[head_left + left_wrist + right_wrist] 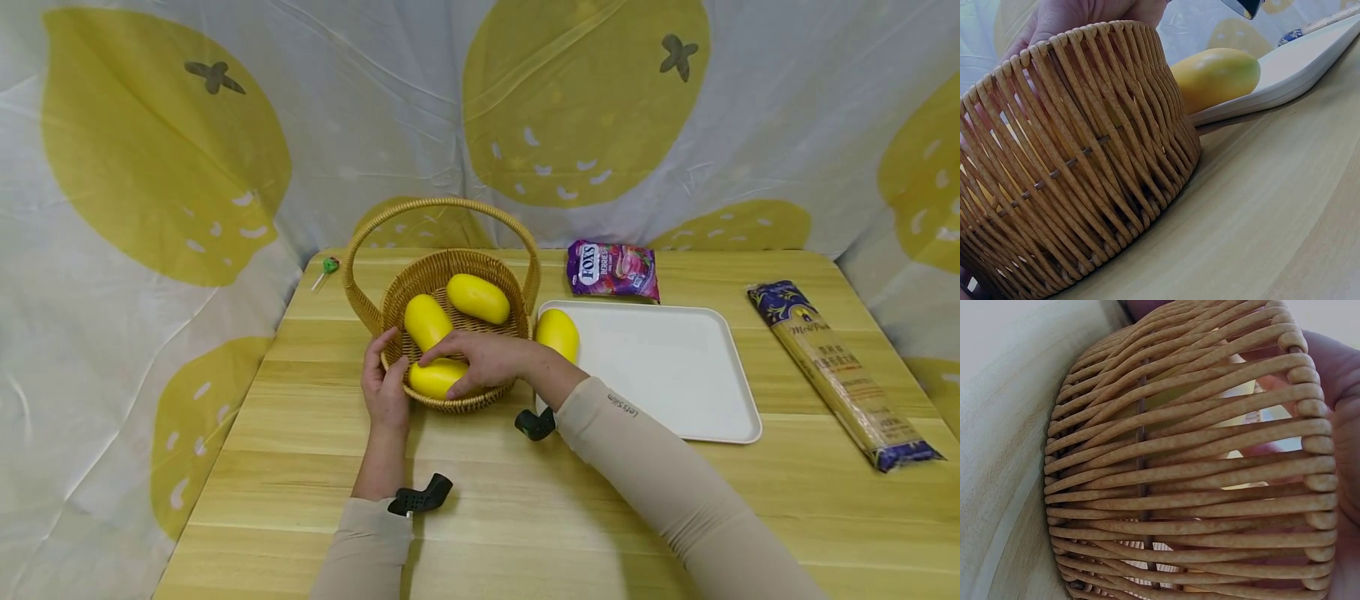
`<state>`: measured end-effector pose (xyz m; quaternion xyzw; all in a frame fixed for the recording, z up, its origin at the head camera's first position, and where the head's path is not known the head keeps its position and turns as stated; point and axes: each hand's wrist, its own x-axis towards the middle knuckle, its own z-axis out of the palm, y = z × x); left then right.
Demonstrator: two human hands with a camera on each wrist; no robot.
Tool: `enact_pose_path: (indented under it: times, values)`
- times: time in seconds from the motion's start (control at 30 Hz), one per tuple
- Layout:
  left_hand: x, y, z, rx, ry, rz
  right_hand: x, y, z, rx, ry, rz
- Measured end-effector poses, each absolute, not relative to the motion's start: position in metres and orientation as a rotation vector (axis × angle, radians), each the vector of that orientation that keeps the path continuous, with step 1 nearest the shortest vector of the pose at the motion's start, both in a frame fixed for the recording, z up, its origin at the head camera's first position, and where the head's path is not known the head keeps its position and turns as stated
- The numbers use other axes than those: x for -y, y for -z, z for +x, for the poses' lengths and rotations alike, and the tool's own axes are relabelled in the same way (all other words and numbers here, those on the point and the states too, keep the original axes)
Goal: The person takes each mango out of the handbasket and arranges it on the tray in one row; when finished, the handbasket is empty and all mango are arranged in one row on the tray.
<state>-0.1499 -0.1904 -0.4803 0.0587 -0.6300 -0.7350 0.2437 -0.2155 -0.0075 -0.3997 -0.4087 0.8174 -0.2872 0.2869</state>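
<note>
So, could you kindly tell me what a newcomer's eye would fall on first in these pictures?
Probably the wicker basket just left of centre in the head view, with three bright yellow fruits inside and the right hand gripping the nearest one. Next might come a fourth yellow fruit at the left end of the white tray, then the large lemon prints on the cloth behind the table.

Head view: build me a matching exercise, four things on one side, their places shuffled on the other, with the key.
Things
1. Left hand
2. Right hand
3. Lollipop
4. Purple candy bag

Places
A. Just beyond the white tray
B. On a yellow fruit inside the basket
C. Near the table's far left corner
D. At the rim of the basket

Pairs: 1-D, 2-B, 3-C, 4-A
</note>
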Motion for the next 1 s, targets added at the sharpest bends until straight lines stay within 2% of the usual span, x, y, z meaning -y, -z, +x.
enact_pose_path:
  times: [0.7, 1.0]
  values:
    - [0.189, 0.481, -0.150, 1.707, 2.016, 0.156, 0.002, 0.394, -0.215, -2.224, 0.792, -1.105]
    - [0.190, 0.482, -0.150, 1.696, 2.031, 0.147, -0.021, 0.367, -0.212, -2.371, 0.962, -0.909]
